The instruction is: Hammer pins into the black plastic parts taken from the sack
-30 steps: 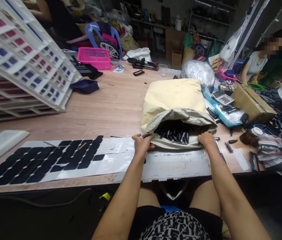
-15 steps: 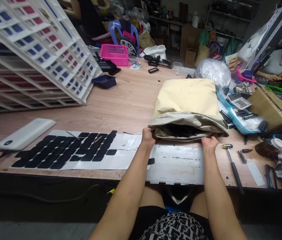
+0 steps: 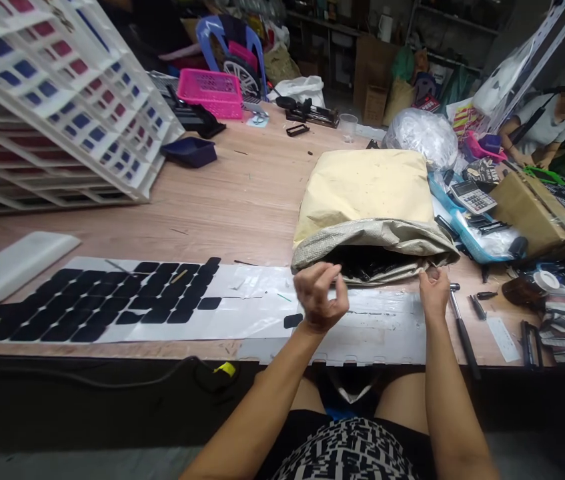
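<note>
A cream woven sack (image 3: 362, 190) lies on the table with its rolled-down, greyish mouth toward me. Black pieces (image 3: 369, 261) show inside the opening, too dark to make out. My right hand (image 3: 435, 293) pinches the right end of the sack's lower rim. In front of the mouth's left side is my left hand (image 3: 319, 297), off the rim, fingers loosely bent and thumb apart, with nothing visible in it. Beneath both hands lies a pale flat sheet (image 3: 377, 333). To the left, rows of black rounded pads (image 3: 87, 300) lie on white paper (image 3: 242, 313).
A white plastic crate (image 3: 127, 120) stands tilted at the left, near a white oblong device (image 3: 22, 263). On the right are a hammer (image 3: 465, 337), a jar (image 3: 522, 288), a calculator (image 3: 472, 197) and a cardboard box (image 3: 537, 213). Another person (image 3: 545, 127) sits at far right.
My left hand has let go of the sack's left rim and moved right, in front of the mouth. The opening gapes wider, showing more black contents. The view has shifted slightly right.
</note>
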Demonstrator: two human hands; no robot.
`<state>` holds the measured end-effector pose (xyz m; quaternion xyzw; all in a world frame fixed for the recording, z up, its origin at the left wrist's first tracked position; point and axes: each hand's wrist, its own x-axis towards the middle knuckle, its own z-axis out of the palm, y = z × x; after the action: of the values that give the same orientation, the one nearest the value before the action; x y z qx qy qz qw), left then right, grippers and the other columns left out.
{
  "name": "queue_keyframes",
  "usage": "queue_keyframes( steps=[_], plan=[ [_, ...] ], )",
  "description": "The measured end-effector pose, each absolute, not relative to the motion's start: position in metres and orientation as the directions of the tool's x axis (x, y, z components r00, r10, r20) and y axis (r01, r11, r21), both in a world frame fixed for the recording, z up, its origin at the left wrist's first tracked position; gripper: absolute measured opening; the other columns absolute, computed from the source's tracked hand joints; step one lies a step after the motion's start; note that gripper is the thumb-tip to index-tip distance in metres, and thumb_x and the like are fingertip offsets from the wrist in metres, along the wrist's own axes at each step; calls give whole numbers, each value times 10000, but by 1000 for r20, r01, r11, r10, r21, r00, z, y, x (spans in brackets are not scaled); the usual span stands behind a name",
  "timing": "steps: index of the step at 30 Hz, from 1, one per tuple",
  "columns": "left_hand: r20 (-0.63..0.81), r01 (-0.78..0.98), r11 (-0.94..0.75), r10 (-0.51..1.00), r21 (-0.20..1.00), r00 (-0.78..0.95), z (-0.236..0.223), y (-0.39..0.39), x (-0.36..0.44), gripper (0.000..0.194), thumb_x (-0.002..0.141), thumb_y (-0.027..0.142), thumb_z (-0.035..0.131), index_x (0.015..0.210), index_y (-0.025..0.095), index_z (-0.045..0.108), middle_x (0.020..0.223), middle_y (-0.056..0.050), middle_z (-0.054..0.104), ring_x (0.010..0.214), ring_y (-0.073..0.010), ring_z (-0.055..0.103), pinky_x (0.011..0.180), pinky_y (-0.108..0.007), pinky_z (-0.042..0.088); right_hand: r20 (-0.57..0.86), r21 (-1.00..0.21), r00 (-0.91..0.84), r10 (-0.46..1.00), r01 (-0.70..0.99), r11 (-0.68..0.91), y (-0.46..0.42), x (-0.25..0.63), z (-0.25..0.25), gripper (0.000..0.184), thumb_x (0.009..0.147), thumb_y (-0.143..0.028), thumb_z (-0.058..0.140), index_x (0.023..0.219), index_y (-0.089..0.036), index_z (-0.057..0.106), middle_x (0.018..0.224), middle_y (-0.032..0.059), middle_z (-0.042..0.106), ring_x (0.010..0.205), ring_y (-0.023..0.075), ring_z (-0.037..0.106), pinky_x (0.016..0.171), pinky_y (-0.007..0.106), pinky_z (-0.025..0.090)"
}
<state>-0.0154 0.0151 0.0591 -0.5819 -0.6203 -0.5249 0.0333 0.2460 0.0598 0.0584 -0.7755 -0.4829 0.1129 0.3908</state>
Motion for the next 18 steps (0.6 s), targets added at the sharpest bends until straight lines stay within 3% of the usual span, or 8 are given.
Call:
queue_keyframes(
  steps=[2,4,6,8,11,13,16,18],
  plan=[
    [620,800,-245,761,548,-192,71,34,-4,399,848,276,614,1241,215,593,1211,-153,588,1207,-343,522,1025,-490,373,413,-596,494,765,782,-184,51,237,74,550,859,-335,524,1363,-123,461,1233,196,545,1053,257,573,969,404,463],
    [579,837,-234,807,494,-117,82,61,-1,470,856,296,629,1319,226,579,1331,-154,559,1290,-372,457,1078,-516,302,542,-428,278,793,903,-24,54,227,88,506,879,-254,491,1377,-160,472,1310,183,516,1193,271,507,1025,409,407],
    [562,855,-248,825,456,-60,88,91,-7,456,878,298,616,1330,248,593,1339,-138,580,1289,-369,457,1091,-523,268,528,-233,-10,849,960,156,69,221,95,511,849,-225,533,1358,-200,518,1386,146,500,1301,283,419,1069,421,348],
    [543,855,-266,839,446,-22,88,119,-20,348,924,310,557,1253,248,652,1212,-135,658,1191,-343,535,1055,-507,304,465,-121,-143,874,967,223,93,224,98,504,816,-176,541,1317,-214,575,1434,121,495,1346,283,378,1091,425,301],
    [501,842,-285,865,458,20,79,151,-43,312,981,359,460,1079,202,710,1007,-147,709,1010,-299,618,942,-432,397,376,-143,-129,918,970,195,134,238,100,431,804,-75,442,1134,-197,690,1192,95,669,1179,218,517,1064,353,304],
    [490,825,-321,870,465,62,74,162,-55,345,999,376,415,1004,192,706,959,-138,711,946,-266,637,884,-368,427,356,-183,-73,932,972,147,156,249,106,447,791,-68,413,1107,-183,706,1057,91,706,1046,207,568,983,310,355],
    [491,797,-381,862,468,124,70,164,-63,335,973,447,468,1098,205,664,1050,-106,698,976,-235,640,845,-296,448,320,-263,62,945,965,26,178,259,120,445,791,-127,429,1122,-218,712,968,70,716,905,207,589,831,285,400],
    [468,819,-379,870,432,155,70,161,-63,491,871,546,605,1237,218,604,1170,-98,653,1023,-246,629,802,-283,462,265,-339,149,953,939,-53,189,263,129,415,786,-179,460,1093,-258,727,916,38,715,846,197,584,772,274,402]
  ],
)
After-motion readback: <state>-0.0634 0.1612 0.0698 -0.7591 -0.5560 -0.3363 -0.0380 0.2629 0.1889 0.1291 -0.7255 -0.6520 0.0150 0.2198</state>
